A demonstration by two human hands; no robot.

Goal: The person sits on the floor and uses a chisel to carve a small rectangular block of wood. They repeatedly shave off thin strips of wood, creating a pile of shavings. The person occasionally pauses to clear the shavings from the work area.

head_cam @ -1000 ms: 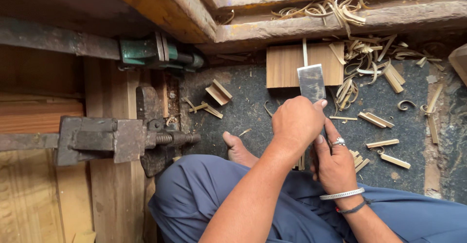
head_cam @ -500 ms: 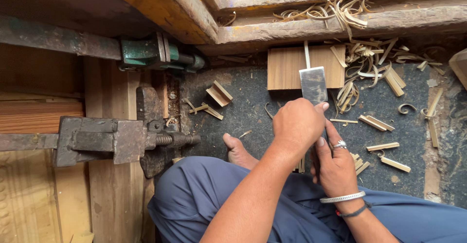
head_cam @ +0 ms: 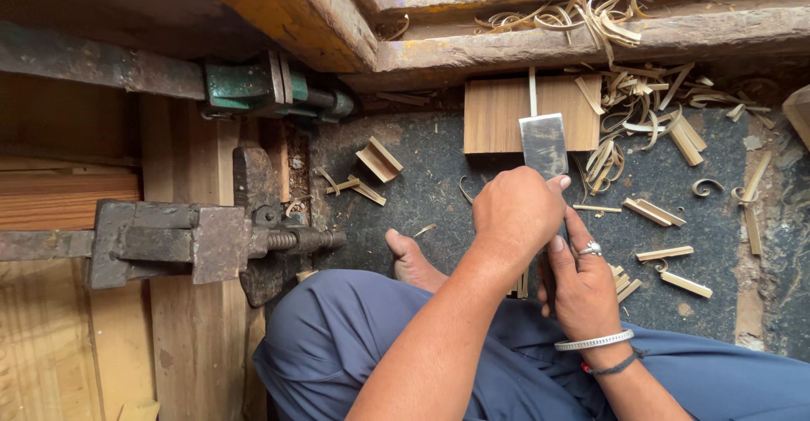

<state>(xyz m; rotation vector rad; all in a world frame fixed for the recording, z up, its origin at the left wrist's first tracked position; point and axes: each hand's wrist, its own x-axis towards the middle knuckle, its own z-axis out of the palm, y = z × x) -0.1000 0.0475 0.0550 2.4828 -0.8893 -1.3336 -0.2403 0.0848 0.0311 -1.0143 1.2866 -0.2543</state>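
Head view
Left hand: your left hand (head_cam: pixel 516 212) is closed in a fist around the top of the chisel (head_cam: pixel 544 144), just under its blade.
Right hand: your right hand (head_cam: pixel 580 284) sits lower and wraps the chisel's handle; it wears a ring and a bracelet.
Chisel: its wide metal blade points away from you and its tip lies on the wood block (head_cam: pixel 498 115).
Wood block: it is flat and light brown, and lies on the dark mat (head_cam: pixel 430 189), close under the old wooden beam (head_cam: pixel 591 37).
Wood bits: small wood chips (head_cam: pixel 666 213) and curly shavings (head_cam: pixel 629 100) lie to the right of the block.
Foot: your bare foot (head_cam: pixel 411 260) rests on the mat, left of your hands.
Clamps: a rusty clamp (head_cam: pixel 186 240) and a green clamp (head_cam: pixel 253 86) sit far left, well apart from your hands.
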